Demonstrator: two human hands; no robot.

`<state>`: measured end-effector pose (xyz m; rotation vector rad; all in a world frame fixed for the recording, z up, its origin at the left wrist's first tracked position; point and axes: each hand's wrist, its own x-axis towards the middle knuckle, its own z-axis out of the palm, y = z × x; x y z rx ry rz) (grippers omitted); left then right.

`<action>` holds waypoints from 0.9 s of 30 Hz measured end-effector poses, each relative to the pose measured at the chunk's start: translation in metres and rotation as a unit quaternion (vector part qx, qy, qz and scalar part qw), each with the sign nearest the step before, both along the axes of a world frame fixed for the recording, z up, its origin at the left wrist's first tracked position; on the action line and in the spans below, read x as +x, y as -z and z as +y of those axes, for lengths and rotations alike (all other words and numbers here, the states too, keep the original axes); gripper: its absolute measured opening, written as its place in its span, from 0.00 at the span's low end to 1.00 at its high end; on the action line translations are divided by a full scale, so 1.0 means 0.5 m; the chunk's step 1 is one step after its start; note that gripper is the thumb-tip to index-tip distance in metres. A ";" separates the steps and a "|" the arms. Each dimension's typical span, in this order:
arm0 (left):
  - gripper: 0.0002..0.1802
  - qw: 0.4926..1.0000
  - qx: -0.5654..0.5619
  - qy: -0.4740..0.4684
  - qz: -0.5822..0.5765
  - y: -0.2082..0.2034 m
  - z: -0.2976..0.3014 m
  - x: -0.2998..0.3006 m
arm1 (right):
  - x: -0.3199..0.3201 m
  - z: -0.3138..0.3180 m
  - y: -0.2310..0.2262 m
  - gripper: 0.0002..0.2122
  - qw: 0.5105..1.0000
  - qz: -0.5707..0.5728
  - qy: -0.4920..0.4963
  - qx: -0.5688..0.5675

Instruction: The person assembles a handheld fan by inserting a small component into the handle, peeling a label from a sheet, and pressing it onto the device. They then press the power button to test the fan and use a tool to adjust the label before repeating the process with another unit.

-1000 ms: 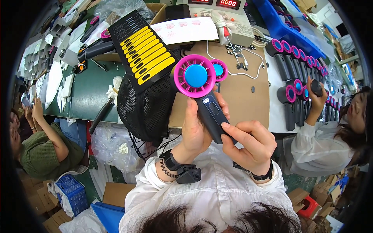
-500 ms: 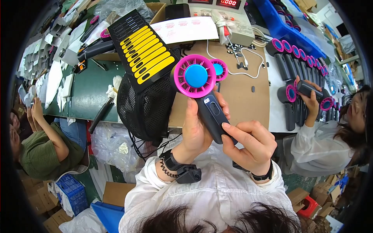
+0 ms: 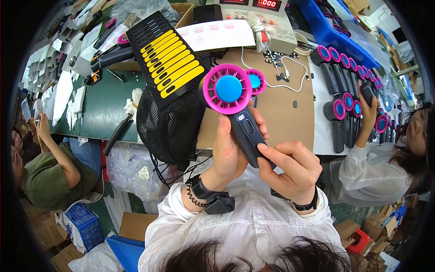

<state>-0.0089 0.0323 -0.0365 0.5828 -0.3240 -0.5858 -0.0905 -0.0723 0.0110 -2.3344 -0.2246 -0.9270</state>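
Handheld fan (image 3: 229, 88), pink-rimmed — your left hand (image 3: 229, 156) closed around its handle (image 3: 246, 136), your right hand (image 3: 294, 170) pinching the lower end, thumb and forefinger slightly parted.

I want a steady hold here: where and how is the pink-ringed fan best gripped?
Probably best by the dark handle, just below the round head, from the left and underneath. The handle is straight and narrower than the head, so it suits a wrapped palm; the pink ring is slotted. The left hand holds there, leaving the oval panel uncovered.
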 end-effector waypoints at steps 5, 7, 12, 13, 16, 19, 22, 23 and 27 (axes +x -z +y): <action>0.33 1.000 -0.014 0.003 0.008 -0.001 -0.001 0.000 | 0.001 0.002 0.000 0.16 1.000 0.002 0.004 0.001; 0.33 1.000 -0.015 0.003 0.007 0.000 -0.001 0.000 | 0.001 0.002 0.000 0.16 1.000 0.005 0.005 -0.003; 0.33 1.000 -0.017 0.002 0.009 0.003 -0.001 0.000 | 0.001 0.002 0.001 0.16 1.000 0.002 0.006 -0.004; 0.33 1.000 -0.020 0.002 0.005 0.003 -0.001 0.000 | 0.001 0.001 0.002 0.16 1.000 0.002 0.006 -0.003; 0.33 1.000 -0.026 0.004 0.005 0.003 -0.002 0.000 | 0.003 0.002 0.004 0.16 1.000 -0.007 0.004 0.000; 0.33 0.999 -0.030 0.009 0.015 0.003 -0.004 -0.001 | 0.004 0.001 0.003 0.16 1.000 -0.007 0.002 0.003; 0.33 1.000 -0.022 -0.003 0.005 0.003 -0.004 -0.001 | 0.005 0.001 0.007 0.16 1.000 -0.009 -0.001 0.004; 0.33 1.000 -0.021 -0.002 0.005 0.004 -0.004 -0.002 | 0.005 0.001 0.008 0.16 1.000 -0.012 -0.004 0.004; 0.34 0.999 -0.047 0.002 0.013 0.007 -0.006 -0.004 | 0.006 0.001 0.010 0.15 1.000 -0.018 -0.006 0.006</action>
